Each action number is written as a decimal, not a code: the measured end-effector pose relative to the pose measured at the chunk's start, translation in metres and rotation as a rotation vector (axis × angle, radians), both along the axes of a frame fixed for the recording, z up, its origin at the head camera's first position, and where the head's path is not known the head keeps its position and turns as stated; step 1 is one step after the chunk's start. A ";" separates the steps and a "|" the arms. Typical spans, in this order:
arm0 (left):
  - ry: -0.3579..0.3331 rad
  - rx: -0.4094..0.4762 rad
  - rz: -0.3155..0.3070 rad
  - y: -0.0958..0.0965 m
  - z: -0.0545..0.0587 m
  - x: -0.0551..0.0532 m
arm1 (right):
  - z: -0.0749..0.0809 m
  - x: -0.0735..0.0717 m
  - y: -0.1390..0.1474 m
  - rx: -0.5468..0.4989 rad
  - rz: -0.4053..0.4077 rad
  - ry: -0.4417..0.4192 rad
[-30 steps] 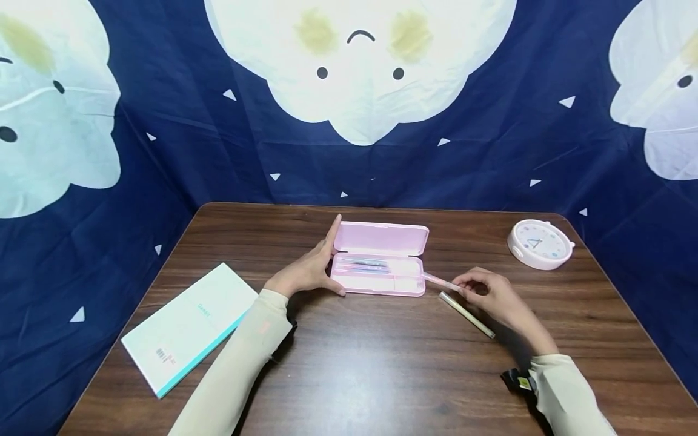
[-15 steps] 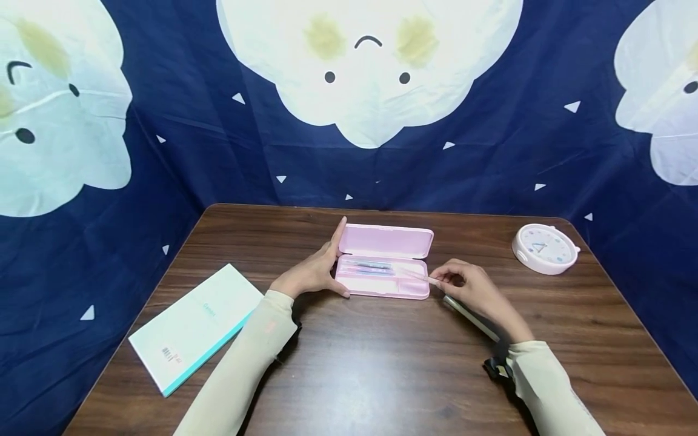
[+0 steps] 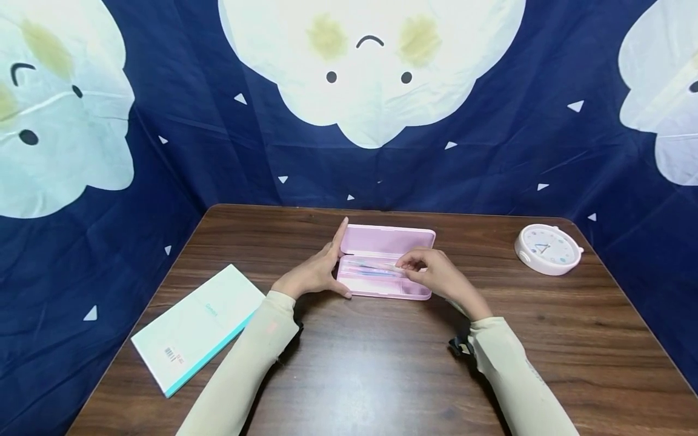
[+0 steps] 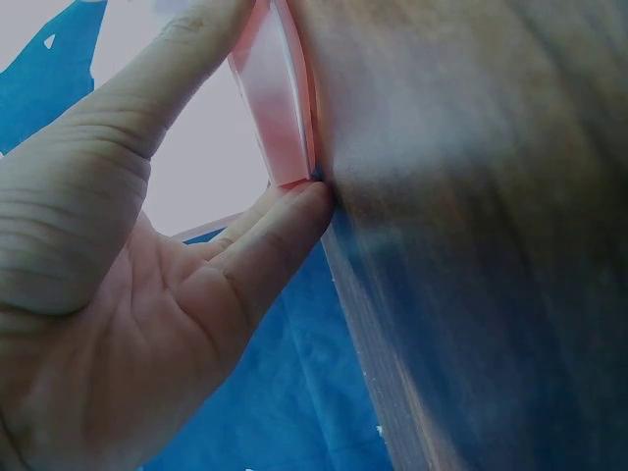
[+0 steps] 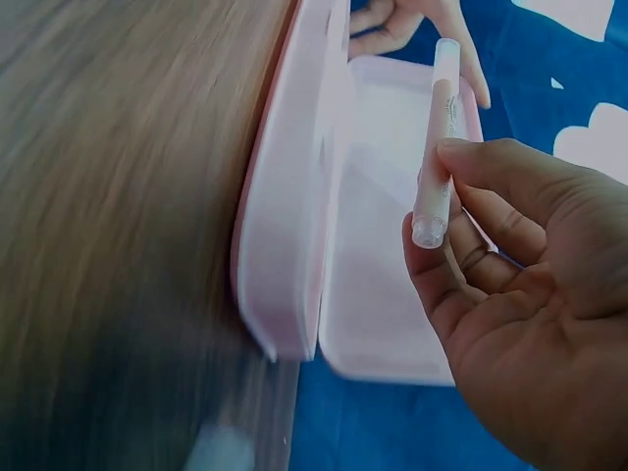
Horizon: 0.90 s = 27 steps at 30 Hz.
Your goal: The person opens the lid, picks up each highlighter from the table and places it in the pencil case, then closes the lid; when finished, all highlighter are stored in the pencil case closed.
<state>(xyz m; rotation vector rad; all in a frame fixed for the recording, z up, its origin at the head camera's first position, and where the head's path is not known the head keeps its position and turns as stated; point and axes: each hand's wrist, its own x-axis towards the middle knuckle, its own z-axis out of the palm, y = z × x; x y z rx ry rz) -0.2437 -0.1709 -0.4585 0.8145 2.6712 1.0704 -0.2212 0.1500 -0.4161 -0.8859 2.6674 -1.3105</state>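
A pink pencil case (image 3: 365, 287) lies at the table's far middle, its lid (image 3: 376, 238) tipped back. Several slim pens (image 3: 368, 267) rest in the rear compartment. My left hand (image 3: 312, 274) spans the case's left end, fingers along the lid side and thumb at the near corner; the left wrist view shows these fingers straight against it. Above the case's right part, my right hand (image 3: 436, 276) pinches a pale pink pen (image 5: 438, 147) between thumb and fingers. The right wrist view shows its clear ends. Another pen, pale gold earlier, is mostly hidden by the right wrist.
A white and turquoise boxed notebook or book (image 3: 199, 327) lies at the left, close to the left sleeve. At the far right sits a round white clock (image 3: 548, 249). A dark blue cloth (image 3: 398, 175) with cloud prints hangs behind the brown table (image 3: 371, 369).
My right hand has moved left with the pen, from beside the case to over its right part. My left hand has stayed at the case's left end. The view has shifted slightly.
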 end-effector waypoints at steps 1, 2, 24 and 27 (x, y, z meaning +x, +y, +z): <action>0.005 0.006 -0.005 0.000 0.000 0.000 | -0.001 -0.002 -0.005 -0.001 0.011 -0.003; -0.001 0.008 -0.005 0.000 0.000 0.000 | -0.002 -0.004 -0.009 -0.001 0.018 -0.010; -0.055 0.019 -0.002 0.005 0.024 0.014 | -0.020 -0.022 -0.031 0.005 0.087 -0.071; -0.037 0.032 -0.013 0.002 0.013 0.008 | -0.021 -0.023 -0.031 0.011 0.083 -0.060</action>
